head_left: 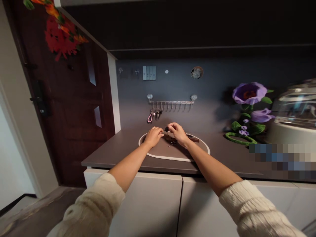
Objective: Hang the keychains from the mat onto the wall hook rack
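Well, the right hand (177, 132) pinches a small dark object (166, 129), just beside the curled left hand (154, 135); whether that one grips anything, I can't tell. Keys (158, 114) hang beyond both.

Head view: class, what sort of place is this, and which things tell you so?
Probably a home entryway: a dark red door with a lock stands at the left, and keys hang from a hooked rail on the wall.
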{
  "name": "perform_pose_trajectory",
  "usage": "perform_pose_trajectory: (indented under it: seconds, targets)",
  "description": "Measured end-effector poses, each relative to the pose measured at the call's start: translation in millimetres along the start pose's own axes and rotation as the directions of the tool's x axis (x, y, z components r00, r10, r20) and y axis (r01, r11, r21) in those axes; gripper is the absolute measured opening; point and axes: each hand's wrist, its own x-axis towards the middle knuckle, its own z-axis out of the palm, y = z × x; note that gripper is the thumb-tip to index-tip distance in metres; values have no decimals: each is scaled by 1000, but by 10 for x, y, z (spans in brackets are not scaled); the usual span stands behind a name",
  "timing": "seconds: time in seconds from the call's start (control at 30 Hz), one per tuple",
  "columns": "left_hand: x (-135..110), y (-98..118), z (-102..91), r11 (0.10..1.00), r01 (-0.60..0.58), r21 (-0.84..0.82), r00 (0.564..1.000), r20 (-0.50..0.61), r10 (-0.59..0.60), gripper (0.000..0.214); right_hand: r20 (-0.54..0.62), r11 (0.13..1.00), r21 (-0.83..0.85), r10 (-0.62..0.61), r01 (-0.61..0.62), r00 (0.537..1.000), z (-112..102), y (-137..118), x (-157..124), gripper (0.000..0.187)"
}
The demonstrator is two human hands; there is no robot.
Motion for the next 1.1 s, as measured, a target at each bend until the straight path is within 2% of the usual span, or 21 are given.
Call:
perform_pose_trajectory:
  seconds: [0.23,0.4,0.5,0.8,1.1]
  targets:
    - [2,30,11,996,82,18,996,39,-83,20,-61,1000,-15,27,-28,998,-26,-123,149,26]
    - [5,13,53,985,171,26,984,53,-172,23,-117,996,42,88,-84,989,-9,-202,433,20]
    - [6,22,59,983,182,24,980,72,-184,23,-172,996,27,85,-81,981,16,-233,631,18]
    - [15,41,80,978,191,83,969,145,-201,24,-432,967,-206,44,-146,901,103,-290,1146,23]
    - [26,57,74,973,205,103,957,188,-221,25,-458,878,-418,17,-233,889,175,-337,1256,24]
